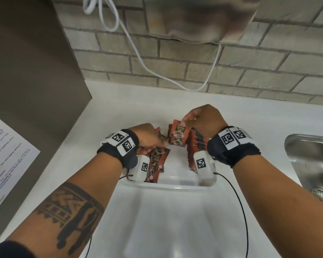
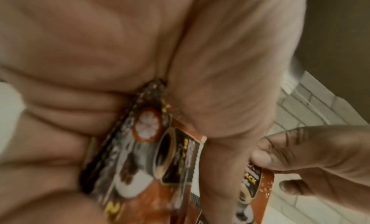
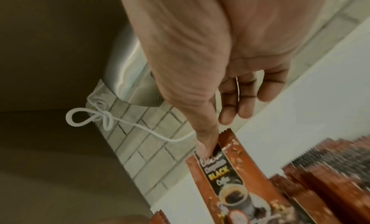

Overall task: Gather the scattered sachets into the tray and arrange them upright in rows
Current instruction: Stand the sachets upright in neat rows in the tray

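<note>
- White plastic tray (image 1: 168, 187) sat on the white countertop (image 1: 119, 101), just left of the steel sink (image 1: 313, 164).
- My right hand (image 1: 203, 120) pinched one red-brown coffee sachet (image 1: 177, 135) by its top edge, thumb against fingers, and held it upright over the tray's far end.
- Packed row of matching red sachets (image 1: 198, 146) stood upright along the tray's right side, beside the held one.
- My left hand (image 1: 149, 136) was curled round a small bunch of sachets (image 2: 152, 156), thumb clamped on them.
- More loose sachets (image 1: 158, 164) lay flat in the tray's left part, under my left wrist.
- White cord (image 1: 138, 53) hung against the grey brick wall (image 1: 250, 75) behind.
</note>
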`<state>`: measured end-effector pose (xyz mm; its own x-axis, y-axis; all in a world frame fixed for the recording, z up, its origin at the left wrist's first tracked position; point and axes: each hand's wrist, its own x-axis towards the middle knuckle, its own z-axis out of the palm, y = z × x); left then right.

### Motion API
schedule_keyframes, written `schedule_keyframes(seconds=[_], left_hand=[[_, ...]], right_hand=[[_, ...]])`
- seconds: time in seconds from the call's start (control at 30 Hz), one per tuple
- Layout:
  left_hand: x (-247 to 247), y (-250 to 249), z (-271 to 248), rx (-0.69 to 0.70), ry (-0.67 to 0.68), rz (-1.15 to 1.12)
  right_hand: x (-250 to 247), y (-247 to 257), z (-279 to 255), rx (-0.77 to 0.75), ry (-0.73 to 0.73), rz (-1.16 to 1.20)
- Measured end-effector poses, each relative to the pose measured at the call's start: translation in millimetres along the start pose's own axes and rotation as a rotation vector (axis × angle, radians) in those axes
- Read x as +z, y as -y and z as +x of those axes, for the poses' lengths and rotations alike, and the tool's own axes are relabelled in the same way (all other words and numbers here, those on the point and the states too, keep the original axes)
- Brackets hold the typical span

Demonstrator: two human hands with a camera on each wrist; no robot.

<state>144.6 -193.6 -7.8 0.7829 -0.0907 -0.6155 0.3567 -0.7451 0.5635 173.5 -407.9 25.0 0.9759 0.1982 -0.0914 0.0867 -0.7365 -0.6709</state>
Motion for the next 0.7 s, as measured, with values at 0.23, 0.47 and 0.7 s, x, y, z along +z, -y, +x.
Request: schedule_keyframes(seconds=[0.23, 0.47, 0.7], left_hand=[[30.4, -13.6, 19.3, 0.039, 0.166, 0.257], [47.2, -18.1, 44.4, 0.032, 0.249, 0.267], [49.3, -20.5, 54.1, 0.037, 0.230, 0.309]], right_hand=[[38.9, -12.8, 20.9, 0.112, 0.133, -0.364], [49.1, -23.7, 28.2, 0.115, 0.166, -0.382], [44.8, -24.3, 25.8, 0.096, 0.174, -0.360]])
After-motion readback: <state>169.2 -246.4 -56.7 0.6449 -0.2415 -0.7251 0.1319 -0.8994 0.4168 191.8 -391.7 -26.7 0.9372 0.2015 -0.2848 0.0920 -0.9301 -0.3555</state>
